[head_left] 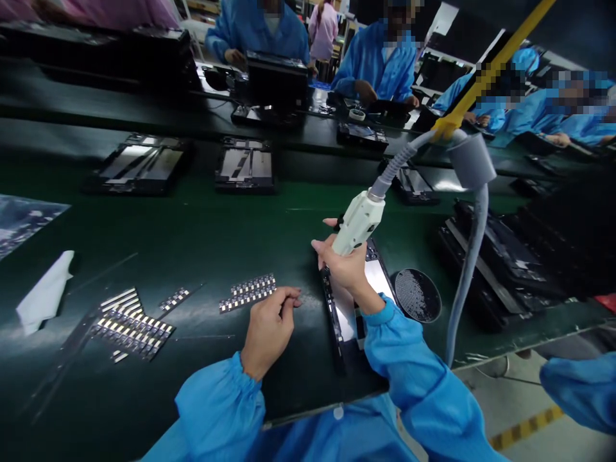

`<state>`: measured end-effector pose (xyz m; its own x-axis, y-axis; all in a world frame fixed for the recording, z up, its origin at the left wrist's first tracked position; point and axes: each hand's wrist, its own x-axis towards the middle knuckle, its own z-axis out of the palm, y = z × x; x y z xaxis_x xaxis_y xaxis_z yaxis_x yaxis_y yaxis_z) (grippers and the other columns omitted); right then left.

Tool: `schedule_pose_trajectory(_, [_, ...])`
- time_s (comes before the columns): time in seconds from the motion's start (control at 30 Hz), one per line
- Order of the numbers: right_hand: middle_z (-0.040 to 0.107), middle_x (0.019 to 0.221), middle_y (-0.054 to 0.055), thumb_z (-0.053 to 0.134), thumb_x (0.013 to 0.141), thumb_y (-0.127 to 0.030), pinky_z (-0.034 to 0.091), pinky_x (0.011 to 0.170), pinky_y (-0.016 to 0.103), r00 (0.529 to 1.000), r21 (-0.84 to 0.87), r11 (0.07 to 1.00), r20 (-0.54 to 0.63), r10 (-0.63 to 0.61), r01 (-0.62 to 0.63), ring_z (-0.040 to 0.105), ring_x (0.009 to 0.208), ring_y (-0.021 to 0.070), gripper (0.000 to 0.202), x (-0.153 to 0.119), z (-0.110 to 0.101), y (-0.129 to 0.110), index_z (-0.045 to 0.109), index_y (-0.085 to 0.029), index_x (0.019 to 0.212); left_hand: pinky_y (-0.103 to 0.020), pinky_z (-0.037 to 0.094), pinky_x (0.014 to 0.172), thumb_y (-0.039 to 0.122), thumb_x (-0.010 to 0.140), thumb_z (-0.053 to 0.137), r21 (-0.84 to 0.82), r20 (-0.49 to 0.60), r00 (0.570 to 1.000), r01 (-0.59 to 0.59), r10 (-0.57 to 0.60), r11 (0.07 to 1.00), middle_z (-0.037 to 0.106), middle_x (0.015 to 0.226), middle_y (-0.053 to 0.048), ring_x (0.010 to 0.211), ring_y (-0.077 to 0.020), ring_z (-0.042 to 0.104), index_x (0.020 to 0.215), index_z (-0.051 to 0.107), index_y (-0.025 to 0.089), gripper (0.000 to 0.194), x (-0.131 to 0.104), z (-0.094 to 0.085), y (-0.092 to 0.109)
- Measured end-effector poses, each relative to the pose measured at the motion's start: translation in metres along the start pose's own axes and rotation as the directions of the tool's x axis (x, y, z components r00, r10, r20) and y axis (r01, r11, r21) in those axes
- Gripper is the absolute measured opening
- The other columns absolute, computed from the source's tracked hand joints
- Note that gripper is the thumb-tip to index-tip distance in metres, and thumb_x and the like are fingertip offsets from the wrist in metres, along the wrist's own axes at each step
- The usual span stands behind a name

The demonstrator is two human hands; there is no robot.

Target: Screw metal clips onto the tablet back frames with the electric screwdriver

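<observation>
Gripping a pale corded tool (359, 221), your right hand (344, 260) has its fingers wrapped round the lower body, and the tool leans with its cable end up and to the right. Its tip is hidden behind your hand. Directly under that grip lies an open device (341, 308), a black frame with bright silvery panels, partly covered by your hand and sleeve — whether the tip meets it cannot be told from this angle.

To the left of the grip, your left hand (269, 327) is above the bench (202, 240), thumb and fingertips drawn together; you cannot tell from here whether something small is pinched between them. Just beyond its knuckles lie two component strips (248, 295), side by side. Farther left of that hand sit a single strip (174, 298), a jumbled pile of strips (135, 327) and, farthest out, a white scrap (45, 295).

Right of your tool grip, close to the device, is a round dark dish (436, 301) of tiny pale pieces. Past it hangs the grey cable (469, 276), caught above by a yellow strap (500, 58) — and beyond the cable, dark units (500, 263) are stacked. Farther ahead of both hands, blue-sleeved co-workers (385, 58) sit across the bench.
</observation>
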<state>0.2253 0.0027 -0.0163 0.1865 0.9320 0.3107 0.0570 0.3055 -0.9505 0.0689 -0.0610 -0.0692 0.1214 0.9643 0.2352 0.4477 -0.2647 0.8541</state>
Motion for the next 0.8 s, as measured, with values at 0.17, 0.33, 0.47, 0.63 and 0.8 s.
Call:
schedule_pose_trajectory(0.17, [0.054,0.047,-0.009,0.071,0.075,-0.025,0.053,0.06,0.036,1.0,-0.031,0.999,0.024,-0.016,0.016,0.054,0.041,0.0141,0.029,-0.002,0.0,0.002,0.056,-0.023,0.1,-0.028,0.059,0.082,0.01,0.086,0.041,0.137,-0.014,0.982,-0.183,0.187,0.974,0.075,0.099,-0.005,0.09,-0.0171,0.072,0.083,0.067,0.018,0.027,-0.005,0.0,0.003])
schedule_pose_trajectory(0.33, [0.053,0.045,-0.01,0.07,0.076,-0.026,0.052,0.057,0.033,0.999,-0.049,0.999,0.049,-0.019,0.021,0.055,0.042,0.0136,0.021,-0.007,0.003,-0.002,0.056,-0.022,0.092,-0.028,0.056,0.092,0.004,0.087,0.043,0.139,0.08,0.827,-0.562,0.556,0.815,0.073,0.108,-0.009,0.101,-0.0163,0.069,0.104,0.067,0.014,0.031,-0.025,0.008,0.026])
schedule_pose_trajectory(0.47, [0.053,0.046,-0.009,0.07,0.075,-0.027,0.052,0.056,0.034,0.999,-0.065,0.997,0.02,-0.027,0.029,0.056,0.044,0.015,0.023,-0.006,0.003,-0.004,0.058,-0.023,0.094,-0.034,0.054,0.096,0.012,0.089,0.047,0.04,0.237,0.644,-0.755,0.728,0.655,0.074,0.103,-0.01,0.102,-0.0191,0.067,0.102,0.066,0.01,0.023,-0.047,0.029,0.047])
schedule_pose_trajectory(0.63, [0.054,0.048,-0.009,0.074,0.075,-0.031,0.047,0.046,0.032,0.995,0.027,0.995,-0.051,-0.091,0.093,0.05,0.038,0.0138,0.037,-0.001,-0.012,-0.026,0.057,-0.025,0.108,-0.039,0.051,0.101,0.018,0.089,0.056,0.301,0.283,0.62,-0.782,0.732,0.546,0.071,0.114,-0.014,0.114,-0.0243,0.063,0.108,0.065,0.005,0.025,-0.063,0.052,0.045])
schedule_pose_trajectory(0.8, [0.051,0.051,-0.006,0.065,0.077,-0.059,0.039,0.036,0.028,0.996,0.279,0.958,-0.076,-0.04,0.06,0.048,0.036,0.0135,0.058,-0.012,-0.049,-0.032,0.054,-0.022,0.12,-0.038,0.049,0.102,0.02,0.092,0.051,0.398,0.388,0.633,-0.771,0.67,0.498,0.069,0.116,-0.016,0.113,-0.0243,0.063,0.114,0.061,0.005,0.029,0.003,0.05,0.02])
